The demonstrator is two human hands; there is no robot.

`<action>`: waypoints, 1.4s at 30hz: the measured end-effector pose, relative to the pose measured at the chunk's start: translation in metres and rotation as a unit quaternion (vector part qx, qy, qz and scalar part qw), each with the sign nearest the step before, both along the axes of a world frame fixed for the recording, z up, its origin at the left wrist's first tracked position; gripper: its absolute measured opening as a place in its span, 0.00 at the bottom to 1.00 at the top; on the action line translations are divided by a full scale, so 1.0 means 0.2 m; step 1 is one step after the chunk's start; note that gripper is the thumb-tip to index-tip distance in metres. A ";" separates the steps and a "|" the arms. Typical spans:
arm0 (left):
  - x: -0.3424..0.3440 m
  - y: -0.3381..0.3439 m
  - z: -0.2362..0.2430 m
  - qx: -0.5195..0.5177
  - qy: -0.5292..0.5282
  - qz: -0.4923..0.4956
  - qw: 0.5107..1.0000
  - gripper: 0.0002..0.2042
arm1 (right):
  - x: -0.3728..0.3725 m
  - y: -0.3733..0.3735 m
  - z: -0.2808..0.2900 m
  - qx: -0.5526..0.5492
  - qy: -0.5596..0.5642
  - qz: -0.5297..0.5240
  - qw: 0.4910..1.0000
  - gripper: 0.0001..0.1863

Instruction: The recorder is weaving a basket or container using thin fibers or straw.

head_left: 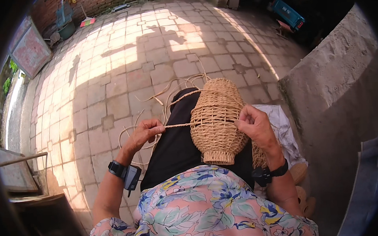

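Observation:
A tan woven basket (217, 135), shaped like a vase with a narrower neck toward me, lies across my lap on black trousers (175, 144). From its left side a twisted straw cord (178, 126) runs taut to my left hand (146, 132), whose thumb and fingers pinch it. My right hand (255, 125) is closed at the basket's right side, its thumb and fingertips against the weave. Whether it grips a strand there is hidden. Loose cord ends (170, 93) trail past my left knee and below my left hand.
White sacking (281, 130) and a bunch of straw (258, 155) lie at my right, by a concrete wall (331, 63). Paving (123, 85) spreads ahead, partly sunlit. A broom (87, 21) and a leaning panel (30, 47) stand far left; a blue cart (287, 14) stands far right.

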State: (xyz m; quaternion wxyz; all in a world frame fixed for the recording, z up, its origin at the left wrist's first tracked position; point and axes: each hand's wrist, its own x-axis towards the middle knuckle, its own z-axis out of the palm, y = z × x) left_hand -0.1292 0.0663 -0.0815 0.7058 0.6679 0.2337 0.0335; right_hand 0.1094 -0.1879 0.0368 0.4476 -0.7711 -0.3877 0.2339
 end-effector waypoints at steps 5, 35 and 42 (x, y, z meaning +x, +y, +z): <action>0.08 0.02 -0.05 0.049 0.058 0.019 0.997 0.12 | -0.02 0.02 0.01 -0.019 -0.026 0.008 0.999 0.07; 0.32 -0.36 0.31 0.082 -0.213 -0.003 0.974 0.13 | 0.50 0.24 -0.40 0.097 0.199 0.095 0.971 0.17; 0.15 -0.26 0.27 -0.283 -0.248 0.047 0.925 0.09 | 0.55 0.25 -0.36 0.033 0.219 0.080 0.972 0.19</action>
